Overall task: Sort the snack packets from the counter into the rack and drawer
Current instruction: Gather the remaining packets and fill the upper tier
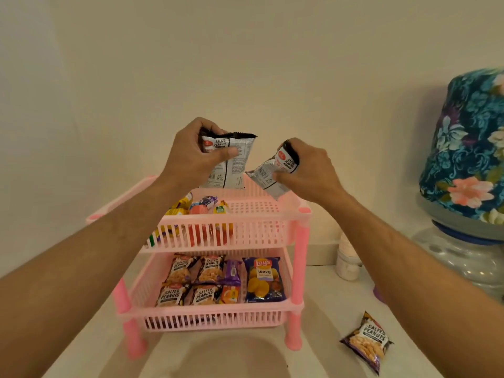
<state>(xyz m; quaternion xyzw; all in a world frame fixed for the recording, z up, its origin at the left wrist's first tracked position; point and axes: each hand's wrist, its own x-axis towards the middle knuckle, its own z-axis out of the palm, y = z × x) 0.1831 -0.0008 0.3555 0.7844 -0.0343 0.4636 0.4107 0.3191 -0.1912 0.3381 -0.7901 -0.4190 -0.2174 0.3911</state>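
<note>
A pink slatted plastic two-tier rack (pixel 261 233) stands on a pale counter (pixel 327 309) against a cream wall. Above the rack's upper tier, the left hand (pixel 191 156) grips a silver-and-black salted peanut packet (pixel 234 162) near its top edge, fingers and thumb curled round it, printed back facing the camera. To the right of that, also above the upper tier, the right hand (pixel 308 170) grips a second silver-and-black salted peanut packet (pixel 275 173), held tilted with its lower corner pointing down toward the tier's right side. The two packets are close together but apart. The left part of the rack's upper tier holds small yellow, orange and purple sachets (pixel 201 208). The rack's lower tier holds four salted peanut packets (pixel 188 282) in two rows at left, purple and orange packets (pixel 231 279) in the middle, and a blue wavy crisps bag (pixel 263 279) at right. On the counter, right of the rack's front right leg, lies one more salted peanut packet (pixel 366 342). Right of the rack stand a white jar (pixel 347 266) and a water dispenser bottle under a blue floral fabric cover (pixel 466 148).
</note>
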